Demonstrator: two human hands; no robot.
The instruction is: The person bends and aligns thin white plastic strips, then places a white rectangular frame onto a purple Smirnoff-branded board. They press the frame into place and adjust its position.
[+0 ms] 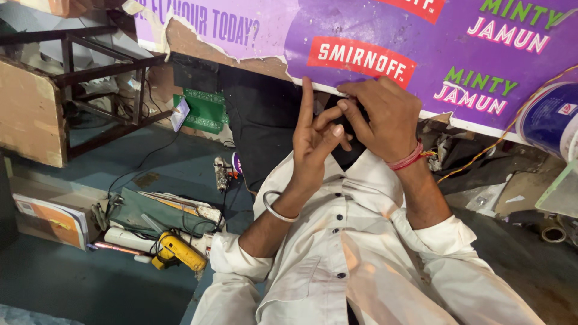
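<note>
Both hands are raised together at the lower edge of a large purple printed board with a torn paper face (361, 36) that spans the far side of the scene. The left hand (316, 141), with a thin metal bangle (274, 207) on its wrist, has the index finger pointing straight up against the board's edge while the other fingers curl loosely inward. The right hand (385, 117), wearing a red thread band (406, 159) at the wrist, is bent over just beside it, its thumb and fingertips pinched close and touching the left hand's fingers. Something small and dark may sit between the fingertips, but the view is too poor to say what, so I cannot tell whether either hand actually holds anything. Both arms come out of rolled white shirt sleeves (241, 256), and the buttoned white shirt (337, 253) fills the near centre.

On the blue-grey floor to the left lie a yellow power drill (177, 253), a white tube (129, 239) and a flat orange-and-white booklet (51, 219). Farther left stands a dark metal frame stool (102, 72). A green circuit board (205, 111) leans below the purple board. At the far right edge sits a blue-and-white plastic bucket (551, 117).
</note>
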